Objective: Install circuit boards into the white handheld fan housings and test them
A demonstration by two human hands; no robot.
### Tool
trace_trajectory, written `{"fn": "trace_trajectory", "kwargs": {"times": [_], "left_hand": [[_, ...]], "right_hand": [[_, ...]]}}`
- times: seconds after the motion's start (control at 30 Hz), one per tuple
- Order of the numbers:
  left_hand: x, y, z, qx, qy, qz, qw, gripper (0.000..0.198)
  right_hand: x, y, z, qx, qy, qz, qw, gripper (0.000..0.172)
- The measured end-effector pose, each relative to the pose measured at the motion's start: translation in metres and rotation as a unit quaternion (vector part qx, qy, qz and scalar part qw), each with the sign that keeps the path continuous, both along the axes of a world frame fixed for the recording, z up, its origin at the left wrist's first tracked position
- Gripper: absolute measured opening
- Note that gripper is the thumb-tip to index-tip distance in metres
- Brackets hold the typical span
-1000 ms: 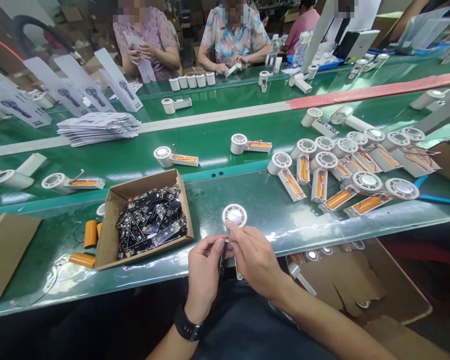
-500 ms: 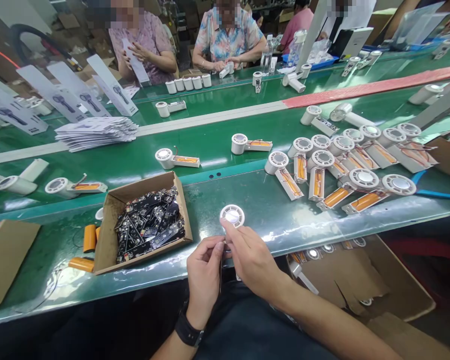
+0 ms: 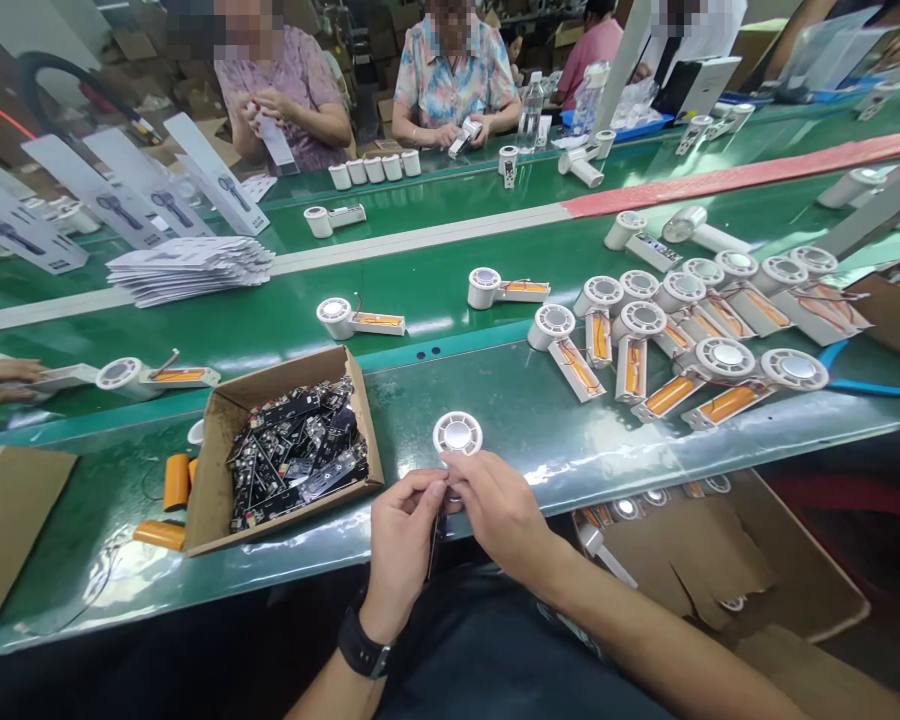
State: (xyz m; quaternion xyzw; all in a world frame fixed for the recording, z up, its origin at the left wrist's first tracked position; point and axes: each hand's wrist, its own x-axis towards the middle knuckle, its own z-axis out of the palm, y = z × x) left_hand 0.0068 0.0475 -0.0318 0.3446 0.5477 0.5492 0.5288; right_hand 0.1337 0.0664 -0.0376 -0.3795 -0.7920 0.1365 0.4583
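The two hands meet close together at the table's near edge: the left hand [image 3: 400, 530], thumb and fingers pinched almost closed, has hold of one black circuit board [image 3: 436, 548], while the right hand [image 3: 506, 512] is half curled with fingertips beside the left's; whether it grips anything is hidden. One white fan [image 3: 457, 434] lies at 12 o'clock from them, its round head on the table [image 3: 412, 390] and its lower part covered by the right hand. At about 10 o'clock stands one open carton [image 3: 376, 455] holding a heap of boards too jumbled to count; near its far side, at 9 o'clock, sit two orange batteries [image 3: 176, 482], with part of a third showing. A cluster of eleven fans [image 3: 725, 358] rests at 2 o'clock, orange batteries in several handles. Two more fans [image 3: 484, 287] lie well apart, one near 11 o'clock and one near 12:30. Farther off, at 11:30, five white cups [image 3: 375, 169] stand in a row, with two co-workers [image 3: 456, 75] seated beyond, at 11 and 12 o'clock.
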Motion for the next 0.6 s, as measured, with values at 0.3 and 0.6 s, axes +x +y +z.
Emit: {"fn": "trace_trajectory", "kwargs": {"times": [0.3, 0.6], "left_hand": [[-0.002, -0.016, 0.029, 0.027, 0.127, -0.05, 0.99, 0.013], [-0.001, 0.007, 0.007, 0.002, 0.324, -0.124, 0.938, 0.062]], "right_hand": [[0.02, -0.016, 0.02, -0.38, 0.136, 0.046, 0.914, 0.014], [0.043, 0.009, 0.011, -0.64, 0.458, 0.245, 0.565, 0.015]]}}
